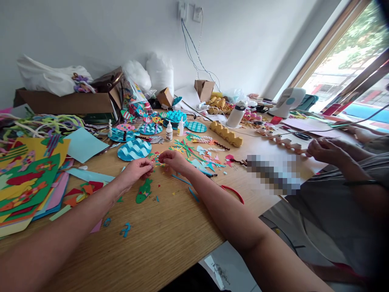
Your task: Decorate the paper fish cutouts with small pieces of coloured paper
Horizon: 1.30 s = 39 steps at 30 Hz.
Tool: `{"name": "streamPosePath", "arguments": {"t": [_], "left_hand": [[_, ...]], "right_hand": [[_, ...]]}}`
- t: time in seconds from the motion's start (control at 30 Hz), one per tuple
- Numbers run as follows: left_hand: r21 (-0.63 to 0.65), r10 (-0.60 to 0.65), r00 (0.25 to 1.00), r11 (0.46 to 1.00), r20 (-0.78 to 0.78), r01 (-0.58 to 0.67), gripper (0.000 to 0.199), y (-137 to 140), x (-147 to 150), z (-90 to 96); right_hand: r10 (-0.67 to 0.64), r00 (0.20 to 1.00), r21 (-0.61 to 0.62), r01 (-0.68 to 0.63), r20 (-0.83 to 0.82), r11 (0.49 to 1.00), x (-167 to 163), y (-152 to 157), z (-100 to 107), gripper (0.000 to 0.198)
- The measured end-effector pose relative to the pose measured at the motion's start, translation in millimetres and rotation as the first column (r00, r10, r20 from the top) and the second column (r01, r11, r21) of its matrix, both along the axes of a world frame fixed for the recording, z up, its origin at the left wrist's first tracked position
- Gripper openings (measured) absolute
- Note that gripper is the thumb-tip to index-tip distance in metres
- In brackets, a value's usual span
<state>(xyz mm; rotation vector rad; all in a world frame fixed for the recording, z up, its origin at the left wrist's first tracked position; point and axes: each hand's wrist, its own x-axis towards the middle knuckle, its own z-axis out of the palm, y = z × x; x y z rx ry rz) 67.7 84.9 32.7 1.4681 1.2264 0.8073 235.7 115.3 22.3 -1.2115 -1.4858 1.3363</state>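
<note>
My left hand (139, 168) hovers over the table with its thumb and fingertips pinched together. What it holds, if anything, is too small to tell. My right hand (174, 160) is at a pile of tiny coloured paper bits (156, 158), its fingers curled and the thumb close to the index finger; I cannot make out anything in them. Just below my left hand lies a green paper fish (144, 191) with small bits on it. Behind the hands is a blue disc with wavy paper strips (134, 150). Two glue bottles (169, 132) stand beyond.
Stacked coloured paper (33, 182) lies at the left. Paper strips (190, 151), red-handled scissors (232, 194) and a yellow egg-carton strip (226, 134) lie to the right, near a white bottle (237, 114). A co-worker's hands (326, 151) hold another carton strip at the right.
</note>
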Motion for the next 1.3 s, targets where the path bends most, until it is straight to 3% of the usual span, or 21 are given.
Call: {"name": "streamPosePath", "arguments": {"t": [0.17,0.47,0.7,0.8,0.93,1.1,1.17,1.3], "left_hand": [[0.003,-0.003,1.0,1.0,-0.015,0.003,0.032,0,-3,-2.1],[0.029,-0.009,1.0,1.0,-0.03,0.01,0.03,-2,0,-0.1],[0.026,-0.007,1.0,1.0,-0.014,0.008,0.031,-3,-3,-0.9],[0.022,-0.001,1.0,1.0,0.004,0.001,0.031,-4,-4,-1.8],[0.014,0.006,1.0,1.0,0.015,-0.006,0.03,-3,-5,-4.1],[0.013,0.01,1.0,1.0,0.006,-0.01,0.029,-1,-4,-6.1],[0.009,0.016,1.0,1.0,0.003,-0.016,0.029,-1,-4,-6.4],[0.006,0.036,0.999,0.999,-0.006,-0.036,0.029,0,-4,-6.3]], "right_hand": [[-0.029,0.999,-0.027,0.028,-0.023,0.999,1,-1,1,0.009],[-0.123,0.984,0.019,0.126,-0.131,0.992,-1,-2,0,0.016],[-0.042,0.997,0.022,0.044,-0.063,0.999,-7,-6,1,0.011],[-0.044,0.999,0.064,0.043,0.013,0.997,-7,-6,-1,0.011],[-0.077,0.973,0.211,0.031,0.217,0.977,-6,-1,-7,0.021],[-0.096,0.885,0.446,-0.134,0.455,0.885,-8,1,-10,0.027],[-0.134,0.842,0.485,-0.165,0.523,0.859,-8,-1,-8,0.028],[-0.154,0.871,0.4,-0.052,0.466,0.915,-7,-4,0,0.028]]}}
